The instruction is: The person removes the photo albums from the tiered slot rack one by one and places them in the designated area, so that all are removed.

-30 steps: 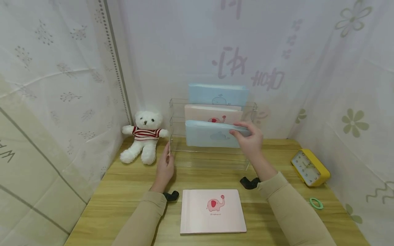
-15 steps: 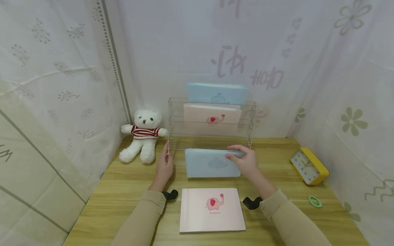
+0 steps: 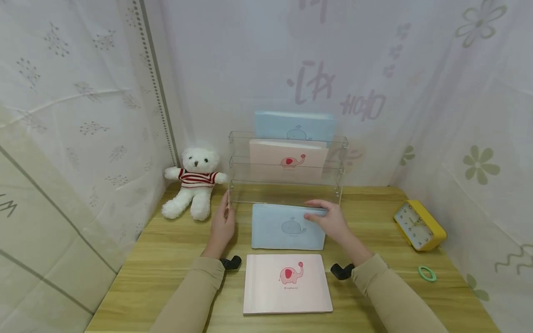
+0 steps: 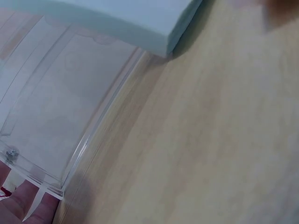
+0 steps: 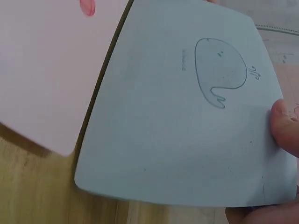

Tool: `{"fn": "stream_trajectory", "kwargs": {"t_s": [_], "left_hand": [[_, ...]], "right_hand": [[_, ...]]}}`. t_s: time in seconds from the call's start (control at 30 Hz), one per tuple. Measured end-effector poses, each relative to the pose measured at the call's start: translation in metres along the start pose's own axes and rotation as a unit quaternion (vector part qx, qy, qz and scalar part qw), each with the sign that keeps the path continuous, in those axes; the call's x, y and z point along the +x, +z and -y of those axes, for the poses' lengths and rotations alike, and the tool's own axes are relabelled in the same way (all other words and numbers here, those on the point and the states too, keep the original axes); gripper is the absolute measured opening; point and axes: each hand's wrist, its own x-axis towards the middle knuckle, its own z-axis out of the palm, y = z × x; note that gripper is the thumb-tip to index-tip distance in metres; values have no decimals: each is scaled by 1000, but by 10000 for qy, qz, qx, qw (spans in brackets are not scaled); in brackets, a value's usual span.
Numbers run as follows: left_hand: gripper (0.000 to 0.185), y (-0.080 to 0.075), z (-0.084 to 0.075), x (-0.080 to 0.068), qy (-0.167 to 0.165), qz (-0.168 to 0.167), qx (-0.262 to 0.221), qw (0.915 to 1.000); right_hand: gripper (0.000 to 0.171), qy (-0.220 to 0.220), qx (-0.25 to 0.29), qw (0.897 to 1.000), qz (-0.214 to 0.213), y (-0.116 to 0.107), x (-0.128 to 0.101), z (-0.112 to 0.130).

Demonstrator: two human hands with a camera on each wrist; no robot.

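Note:
My right hand (image 3: 331,224) pinches a pale blue notebook (image 3: 272,231) with a whale drawing at its upper right corner, thumb across the front cover, as the right wrist view shows. The notebook (image 5: 163,116) leans back slightly, its lower edge close over the table. My left hand (image 3: 222,226) rests at the left side of a clear acrylic rack (image 3: 250,194), straight fingers (image 4: 44,210) against the outside of its panel. A pink elephant notebook (image 3: 287,296) lies flat in front of the blue one. In the rack stand another pink notebook (image 3: 266,159) and, behind it, a blue one (image 3: 270,125).
A white teddy bear (image 3: 197,180) in a striped shirt sits left of the rack. On the right are a yellow alarm clock (image 3: 420,226) and a green ring (image 3: 427,274). Patterned curtains (image 3: 270,55) surround the wooden table (image 3: 166,263).
My right hand has brought the blue notebook out from the front of the rack, down and toward me, and its cover now faces up more. The left hand keeps its place.

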Motion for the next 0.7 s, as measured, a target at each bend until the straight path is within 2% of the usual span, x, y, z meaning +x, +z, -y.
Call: {"fn": "stream_trajectory", "kwargs": {"t_s": [0.2,0.37,0.53,0.7], "left_hand": [[65,0,0,0,-46,-56,-7,10000],[64,0,1,0,-25,-32,-22,10000],[65,1,1,0,-59,-46,-32,10000],[64,1,0,0,-77,-36,-2,10000]], "right_hand": [[40,-138,-407,9989,202,-5,8,-11],[49,-142,-733,9954,596,-8,7,-18],[52,-351,-1197,9874,972,-10,8,-20],[50,-591,-1695,9774,1117,-9,9,-20]]}}
